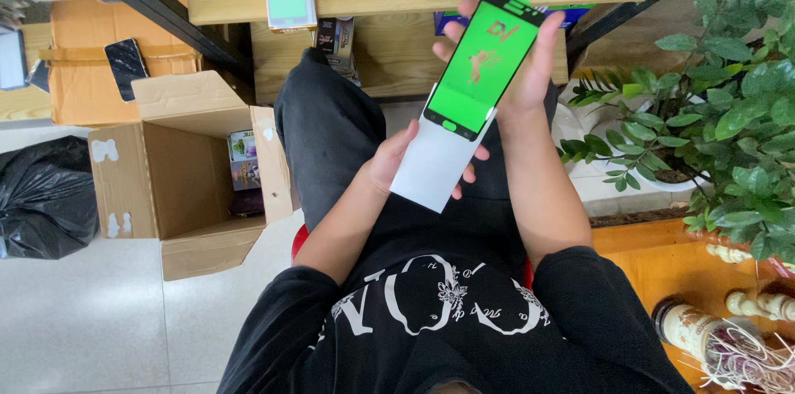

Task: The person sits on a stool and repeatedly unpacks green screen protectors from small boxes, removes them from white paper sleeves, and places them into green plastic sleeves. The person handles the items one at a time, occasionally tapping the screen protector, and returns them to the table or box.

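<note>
The person wears a black short-sleeved top (pixel 447 319) with a large white printed design across the chest, made of rounded outline shapes and a small flower-like ornament at the middle. The sleeves end above the elbows, leaving both forearms bare. The legs are covered by dark charcoal trousers (pixel 331 129) of soft, slightly creased cloth.

Right hand (pixel 517 62) raised, fingers (pixel 546 38) curled in a grip, left hand (pixel 397 162) lower, fingers pinching, forearms bare
</note>
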